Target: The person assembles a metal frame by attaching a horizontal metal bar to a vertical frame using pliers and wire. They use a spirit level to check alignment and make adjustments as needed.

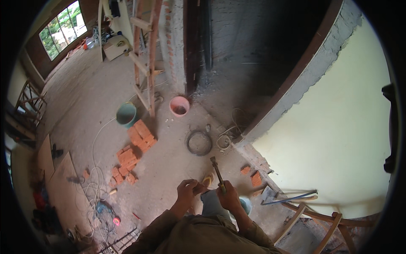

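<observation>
My right hand (229, 197) is wrapped around the handle of a hammer (217, 170), its head pointing up and away from me. To the left, my left hand (186, 194) has its fingers drawn together in a pinch. A thin line runs from those fingers toward my right hand, too fine to identify. Both hands are in front of my body, above my legs. Part of a pale green bucket (245, 205) shows beside my right wrist. Beyond my hands, a dark ring-shaped coil (199, 142) lies on the dusty floor.
Orange bricks (142, 134) are piled left of centre, near a green bucket (126, 114) and a pink bucket (179, 106). A wooden ladder (141, 63) stands behind them. Cables (94, 186) trail along the left. At lower right are a blue bar (291, 198) and another wooden ladder (334, 230).
</observation>
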Demonstrator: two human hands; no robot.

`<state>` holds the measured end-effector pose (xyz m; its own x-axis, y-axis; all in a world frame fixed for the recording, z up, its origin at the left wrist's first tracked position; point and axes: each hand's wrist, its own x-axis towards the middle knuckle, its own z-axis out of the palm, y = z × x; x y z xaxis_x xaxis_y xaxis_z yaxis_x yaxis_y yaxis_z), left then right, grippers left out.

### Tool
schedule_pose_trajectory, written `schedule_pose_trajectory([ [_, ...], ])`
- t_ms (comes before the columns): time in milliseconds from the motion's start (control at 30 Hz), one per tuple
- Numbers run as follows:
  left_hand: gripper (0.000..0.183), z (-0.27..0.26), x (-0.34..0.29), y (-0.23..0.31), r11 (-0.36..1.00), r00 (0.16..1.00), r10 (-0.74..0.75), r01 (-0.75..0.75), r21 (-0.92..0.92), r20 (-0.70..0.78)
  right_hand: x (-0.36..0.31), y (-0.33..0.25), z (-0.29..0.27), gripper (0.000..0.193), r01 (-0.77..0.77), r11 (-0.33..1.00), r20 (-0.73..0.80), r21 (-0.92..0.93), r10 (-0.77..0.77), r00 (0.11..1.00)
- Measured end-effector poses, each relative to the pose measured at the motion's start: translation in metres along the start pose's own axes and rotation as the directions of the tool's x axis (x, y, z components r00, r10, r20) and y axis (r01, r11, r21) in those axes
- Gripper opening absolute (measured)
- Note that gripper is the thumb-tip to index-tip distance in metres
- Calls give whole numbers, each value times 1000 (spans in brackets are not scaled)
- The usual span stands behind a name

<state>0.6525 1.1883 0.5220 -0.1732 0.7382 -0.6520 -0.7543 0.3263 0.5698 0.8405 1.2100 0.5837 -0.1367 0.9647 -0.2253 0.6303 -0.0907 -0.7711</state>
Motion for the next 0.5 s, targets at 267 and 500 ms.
schedule_pose_trajectory([
  [267, 14, 110, 157, 67, 878, 950, 309, -304, 370, 47, 211, 20, -10, 29, 35, 999, 237, 31, -42, 971],
  [500, 15, 152, 260, 127, 968, 993, 93, -73, -238, 73, 339, -25, -63, 19, 303, 952, 187, 48, -306, 933],
])
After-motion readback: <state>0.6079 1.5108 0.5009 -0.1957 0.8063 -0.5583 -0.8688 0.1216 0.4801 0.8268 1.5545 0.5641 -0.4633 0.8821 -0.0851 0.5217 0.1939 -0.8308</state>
